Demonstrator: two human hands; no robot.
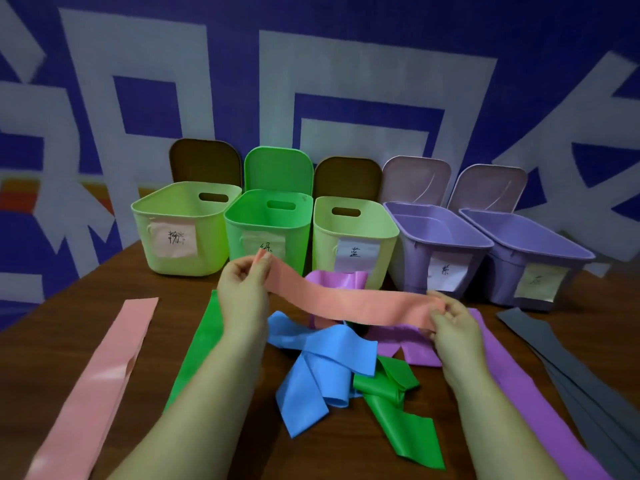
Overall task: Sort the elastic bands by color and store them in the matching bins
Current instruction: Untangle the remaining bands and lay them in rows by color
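Left hand (242,289) and right hand (450,323) each pinched one end of a flat pink elastic band (349,303), stretched level between them. Band hung above the tangled blue, green and purple bands (322,362) on the brown wooden table (52,341), in front of the bright green plastic bin (270,226).

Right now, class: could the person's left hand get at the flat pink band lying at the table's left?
Probably yes, once freed. The left hand is pinching the stretched pink band; the flat pink band lies uncovered beside that forearm.
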